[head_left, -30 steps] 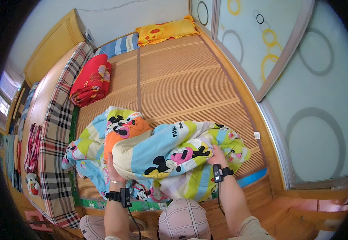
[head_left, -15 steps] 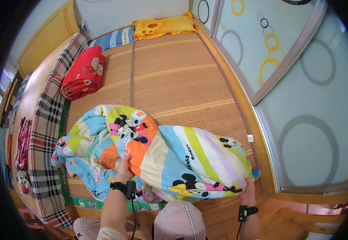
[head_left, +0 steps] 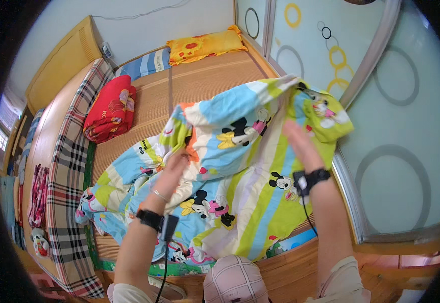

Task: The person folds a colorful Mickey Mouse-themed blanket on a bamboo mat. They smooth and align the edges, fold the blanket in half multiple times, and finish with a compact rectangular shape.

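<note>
A multicoloured quilt (head_left: 260,177) printed with cartoon mice covers the near half of the bed. Its far and right parts are lifted in billowing folds, and its left part lies bunched on the bamboo mat (head_left: 212,83). My left hand (head_left: 177,160) is closed on a gathered bit of the quilt near its middle. Further right, my right hand (head_left: 303,144) is raised against the quilt's right part. Motion smears its fingers, so I cannot tell whether they grip the cloth. Both wrists carry dark straps with small boxes and cables.
A folded red quilt (head_left: 110,111) lies at the left edge of the mat. Blue (head_left: 147,64) and yellow (head_left: 205,45) pillows rest at the far end. Checked cloth (head_left: 71,197) drapes the left side. Frosted sliding doors (head_left: 402,116) stand close on the right.
The quilt's right part has swung up and spread away from me. My right hand has moved up and forward from the bed's near edge; my left hand has risen a little.
</note>
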A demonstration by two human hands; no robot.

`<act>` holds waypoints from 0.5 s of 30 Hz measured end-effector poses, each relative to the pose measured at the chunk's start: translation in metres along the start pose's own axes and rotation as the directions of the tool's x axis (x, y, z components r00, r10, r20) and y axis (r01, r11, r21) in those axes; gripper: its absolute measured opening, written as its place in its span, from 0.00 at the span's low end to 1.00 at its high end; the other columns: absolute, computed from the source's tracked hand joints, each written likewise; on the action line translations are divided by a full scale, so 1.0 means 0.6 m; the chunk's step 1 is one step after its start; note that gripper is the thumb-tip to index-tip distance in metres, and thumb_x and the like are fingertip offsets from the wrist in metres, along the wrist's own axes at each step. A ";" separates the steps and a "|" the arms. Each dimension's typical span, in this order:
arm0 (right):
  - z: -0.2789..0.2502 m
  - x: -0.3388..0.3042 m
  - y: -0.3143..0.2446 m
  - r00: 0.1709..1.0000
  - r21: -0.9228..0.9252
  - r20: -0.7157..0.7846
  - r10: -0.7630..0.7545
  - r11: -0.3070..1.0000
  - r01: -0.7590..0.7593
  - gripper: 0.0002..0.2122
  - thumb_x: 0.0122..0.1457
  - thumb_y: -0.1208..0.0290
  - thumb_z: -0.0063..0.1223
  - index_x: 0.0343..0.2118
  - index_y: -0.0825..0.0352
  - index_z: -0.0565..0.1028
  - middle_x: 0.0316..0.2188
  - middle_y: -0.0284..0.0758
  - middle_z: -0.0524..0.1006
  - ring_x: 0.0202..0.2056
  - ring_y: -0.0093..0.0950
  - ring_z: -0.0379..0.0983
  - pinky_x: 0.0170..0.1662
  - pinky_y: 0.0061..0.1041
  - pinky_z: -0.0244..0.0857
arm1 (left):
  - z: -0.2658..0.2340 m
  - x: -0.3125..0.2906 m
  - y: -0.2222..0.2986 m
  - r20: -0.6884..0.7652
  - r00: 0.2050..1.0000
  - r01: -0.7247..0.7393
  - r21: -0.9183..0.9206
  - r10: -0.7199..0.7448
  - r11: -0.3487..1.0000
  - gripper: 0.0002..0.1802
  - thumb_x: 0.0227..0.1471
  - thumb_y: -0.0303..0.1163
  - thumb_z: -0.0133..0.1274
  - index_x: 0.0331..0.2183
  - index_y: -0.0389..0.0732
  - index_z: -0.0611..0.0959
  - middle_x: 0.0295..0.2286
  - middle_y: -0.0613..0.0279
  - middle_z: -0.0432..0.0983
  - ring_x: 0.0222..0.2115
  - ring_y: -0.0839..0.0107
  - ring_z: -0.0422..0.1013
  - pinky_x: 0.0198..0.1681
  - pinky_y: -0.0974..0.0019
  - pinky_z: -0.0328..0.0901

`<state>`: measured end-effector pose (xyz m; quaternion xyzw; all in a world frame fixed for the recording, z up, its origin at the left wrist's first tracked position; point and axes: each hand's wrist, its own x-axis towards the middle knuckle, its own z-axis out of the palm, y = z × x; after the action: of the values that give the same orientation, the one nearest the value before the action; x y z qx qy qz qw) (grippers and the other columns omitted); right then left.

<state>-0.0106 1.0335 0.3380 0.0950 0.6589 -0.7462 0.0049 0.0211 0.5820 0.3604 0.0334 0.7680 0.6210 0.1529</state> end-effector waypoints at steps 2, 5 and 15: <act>-0.005 -0.072 0.117 0.997 -0.349 -0.035 -0.069 0.935 0.053 0.33 0.61 0.52 0.56 0.63 0.68 0.62 0.61 0.41 0.67 0.62 0.30 0.60 0.64 0.29 0.52 | 0.036 -0.037 -0.102 0.203 0.973 0.062 0.223 -0.109 0.973 0.38 0.58 0.51 0.52 0.62 0.40 0.64 0.53 0.52 0.68 0.55 0.64 0.65 0.57 0.64 0.60; -0.014 -0.253 0.293 0.979 -0.393 -0.203 -0.013 0.917 -0.069 0.21 0.58 0.68 0.58 0.53 0.72 0.69 0.45 0.41 0.76 0.46 0.30 0.72 0.48 0.28 0.67 | 0.061 -0.120 -0.256 0.325 0.863 0.216 0.453 -0.386 0.865 0.48 0.49 0.55 0.60 0.61 0.36 0.63 0.55 0.42 0.66 0.57 0.57 0.65 0.59 0.60 0.60; 0.045 -0.584 0.477 0.634 0.080 -0.510 0.582 0.765 -0.639 0.29 0.57 0.57 0.63 0.53 0.75 0.69 0.49 0.39 0.74 0.48 0.28 0.70 0.51 0.28 0.63 | 0.142 -0.267 -0.367 0.308 0.662 0.210 0.799 -0.683 0.563 0.46 0.45 0.49 0.62 0.62 0.46 0.64 0.55 0.43 0.68 0.53 0.47 0.69 0.55 0.55 0.65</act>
<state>0.3678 0.9279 0.1116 0.5040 0.6040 -0.6109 0.0895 0.2274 0.5741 0.1636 0.0717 0.8343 0.1694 0.5197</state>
